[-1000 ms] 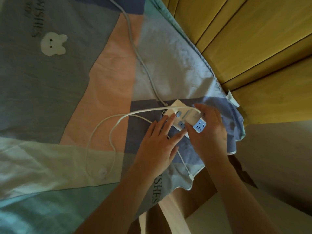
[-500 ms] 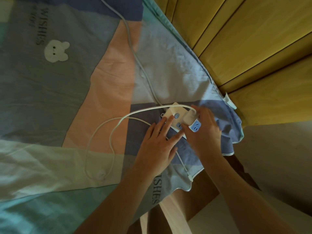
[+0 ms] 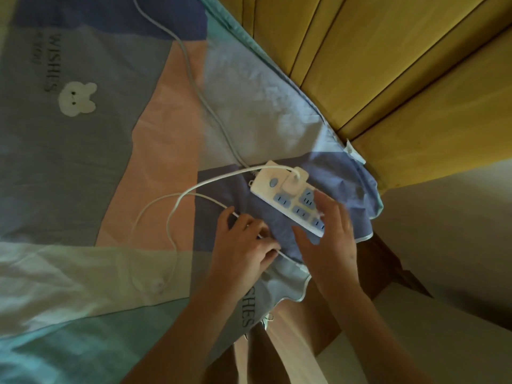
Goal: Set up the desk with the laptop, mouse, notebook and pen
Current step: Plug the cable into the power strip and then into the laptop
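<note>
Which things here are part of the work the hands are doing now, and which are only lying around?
In use:
- power strip, right hand open over it
- white adapter plugged into the strip
- white cable, left hand closed on it

Just there:
- patchwork bedsheet
- wooden boards

No laptop, mouse, notebook or pen in view.

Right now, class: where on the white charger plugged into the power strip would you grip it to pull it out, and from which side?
Pinch the white charger by its two flat side faces, probably from above, pulling straight away from the power strip. Its cable leaves toward the strip's button end, so avoid that face.
</note>
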